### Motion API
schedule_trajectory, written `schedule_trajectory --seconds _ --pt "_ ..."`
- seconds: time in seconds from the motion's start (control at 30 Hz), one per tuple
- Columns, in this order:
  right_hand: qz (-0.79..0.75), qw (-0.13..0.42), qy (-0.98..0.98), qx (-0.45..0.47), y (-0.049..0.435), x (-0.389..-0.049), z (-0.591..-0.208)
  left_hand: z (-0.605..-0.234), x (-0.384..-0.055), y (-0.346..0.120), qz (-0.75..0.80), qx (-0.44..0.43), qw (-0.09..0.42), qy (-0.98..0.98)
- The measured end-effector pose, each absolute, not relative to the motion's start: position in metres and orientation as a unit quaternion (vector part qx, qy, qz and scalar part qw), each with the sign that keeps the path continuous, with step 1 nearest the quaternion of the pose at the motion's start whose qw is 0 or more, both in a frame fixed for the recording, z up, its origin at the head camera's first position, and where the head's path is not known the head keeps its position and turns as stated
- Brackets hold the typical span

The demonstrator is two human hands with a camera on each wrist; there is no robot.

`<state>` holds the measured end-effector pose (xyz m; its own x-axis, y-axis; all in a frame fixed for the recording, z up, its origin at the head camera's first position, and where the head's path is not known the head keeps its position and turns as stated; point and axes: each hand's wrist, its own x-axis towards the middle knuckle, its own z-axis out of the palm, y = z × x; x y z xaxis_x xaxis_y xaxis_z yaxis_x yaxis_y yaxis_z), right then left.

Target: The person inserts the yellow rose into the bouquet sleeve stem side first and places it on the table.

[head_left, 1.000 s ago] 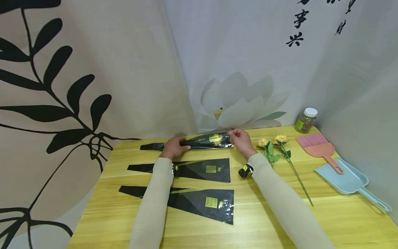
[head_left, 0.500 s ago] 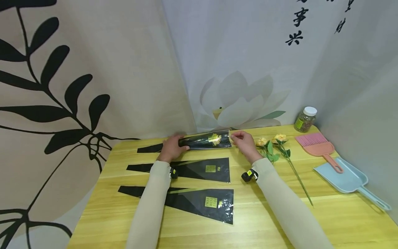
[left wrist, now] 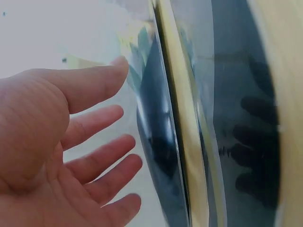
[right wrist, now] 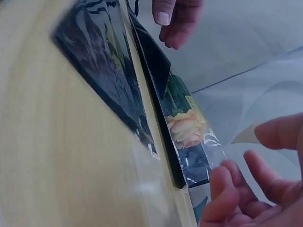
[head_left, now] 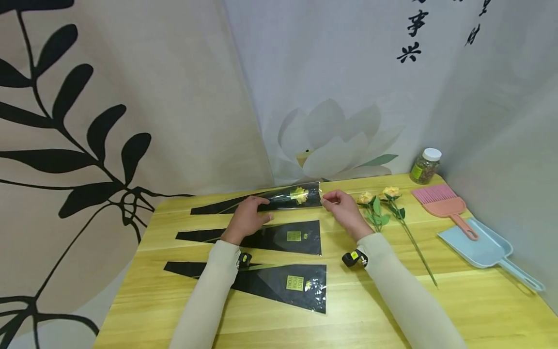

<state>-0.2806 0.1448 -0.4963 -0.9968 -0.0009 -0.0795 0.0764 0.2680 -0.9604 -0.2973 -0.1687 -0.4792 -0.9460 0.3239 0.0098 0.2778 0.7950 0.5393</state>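
One rose [right wrist: 184, 128] lies inside the far sleeve [head_left: 281, 199], at 11 o'clock from the middle of the table [head_left: 357, 300]. Left hand [head_left: 246, 219]: fingers spread wide, gripping nothing. Right hand [head_left: 345, 209]: loosely curved near the sleeve's mouth, apparently unloaded. I judge this insertion complete; next, release fully and fetch a loose rose [head_left: 391, 192] from 1 o'clock.

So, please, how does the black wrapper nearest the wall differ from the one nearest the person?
The far wrapper holds a rose and bulges; the near wrapper lies flat, no flower visible. The far wrapper lies by the back edge of the table, the near wrapper furthest from it. The near wrapper's gold label reads JUST FOR YOU; the far wrapper's print is unreadable. Both are black and narrow towards the head view's left.
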Motion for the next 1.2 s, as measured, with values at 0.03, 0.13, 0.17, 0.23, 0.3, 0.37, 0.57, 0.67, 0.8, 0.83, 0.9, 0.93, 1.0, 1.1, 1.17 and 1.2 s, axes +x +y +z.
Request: schedule_trajectory --seconds 0.03,0.13,0.17,0.23,0.3,0.37,0.57,0.67,0.8,0.83,0.9,0.93,1.0,1.1,1.17,1.2 --pt "-0.597 0.033 0.802 0.015 0.144 -0.278 -0.496 -0.478 -0.294 -0.168 0.28 0.164 0.043 0.945" --pt "-0.568 0.042 0.822 -0.014 0.143 -0.272 -0.498 -0.477 -0.286 -0.165 0.281 0.179 0.048 0.942" --pt "-0.557 0.047 0.829 -0.024 0.142 -0.27 -0.498 -0.477 -0.283 -0.164 0.282 0.181 0.05 0.941" --pt "-0.527 0.057 0.846 -0.052 0.14 -0.268 -0.499 -0.478 -0.277 -0.163 0.281 0.183 0.055 0.94" --pt "-0.501 0.069 0.859 -0.079 0.139 -0.266 -0.501 -0.479 -0.27 -0.163 0.288 0.182 0.065 0.938" --pt "-0.48 0.079 0.867 -0.104 0.139 -0.264 -0.502 -0.482 -0.265 -0.163 0.292 0.181 0.073 0.936" --pt "-0.437 0.099 0.881 -0.154 0.141 -0.263 -0.505 -0.49 -0.258 -0.163 0.293 0.187 0.097 0.933" --pt "-0.424 0.1 0.888 -0.148 0.142 -0.264 -0.508 -0.492 -0.257 -0.162 0.296 0.185 0.115 0.93" --pt "-0.431 0.099 0.888 -0.125 0.143 -0.265 -0.512 -0.493 -0.256 -0.158 0.307 0.171 0.136 0.926" --pt "-0.433 0.099 0.887 -0.124 0.143 -0.264 -0.512 -0.494 -0.256 -0.158 0.308 0.166 0.14 0.926" --pt "-0.435 0.096 0.887 -0.126 0.142 -0.263 -0.512 -0.496 -0.257 -0.158 0.314 0.156 0.146 0.925" --pt "-0.434 0.095 0.887 -0.128 0.141 -0.263 -0.512 -0.496 -0.257 -0.159 0.318 0.151 0.148 0.924" --pt "-0.431 0.093 0.888 -0.133 0.139 -0.262 -0.511 -0.496 -0.258 -0.16 0.322 0.148 0.15 0.923" --pt "-0.425 0.096 0.89 -0.133 0.137 -0.261 -0.509 -0.496 -0.258 -0.16 0.329 0.142 0.153 0.921" --pt "-0.425 0.102 0.891 -0.125 0.137 -0.262 -0.509 -0.497 -0.259 -0.16 0.329 0.14 0.155 0.921" --pt "-0.426 0.108 0.89 -0.121 0.138 -0.262 -0.509 -0.497 -0.259 -0.16 0.328 0.139 0.156 0.921"
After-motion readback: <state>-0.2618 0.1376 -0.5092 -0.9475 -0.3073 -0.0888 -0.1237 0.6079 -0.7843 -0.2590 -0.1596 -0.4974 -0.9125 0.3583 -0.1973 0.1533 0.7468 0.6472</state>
